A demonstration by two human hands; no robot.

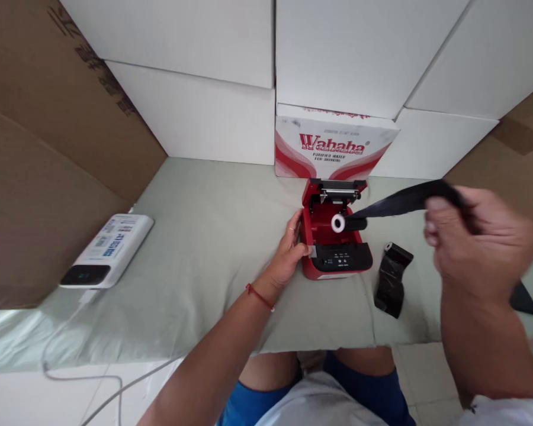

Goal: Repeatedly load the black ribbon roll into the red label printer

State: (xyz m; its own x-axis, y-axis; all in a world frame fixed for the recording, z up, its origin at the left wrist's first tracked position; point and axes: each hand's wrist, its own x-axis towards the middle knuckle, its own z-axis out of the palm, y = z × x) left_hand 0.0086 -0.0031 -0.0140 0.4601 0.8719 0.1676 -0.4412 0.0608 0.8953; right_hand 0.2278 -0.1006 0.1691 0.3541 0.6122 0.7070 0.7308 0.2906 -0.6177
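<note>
A red and black label printer (336,268) stands on the cloth with its lid tipped up at the back. My left hand (289,251) grips its left side, the thumb near the front corner. My right hand (475,236) is closed on a black ribbon strip (393,200), raised to the right of the printer. This strip stretches down leftward to a black roll with a white core (338,223), which is over the open compartment; whether it touches the printer's inside I cannot tell. Just right of the printer lies another black roll (393,281), partly unwound.
A white power bank (109,248) with a plugged-in cable (57,337) lies at the left. Behind the printer stands a Wahaha carton (333,145) against white boxes (195,112). Brown cardboard (62,160) walls the left side. A dark flat object (524,299) is partly hidden by my right forearm.
</note>
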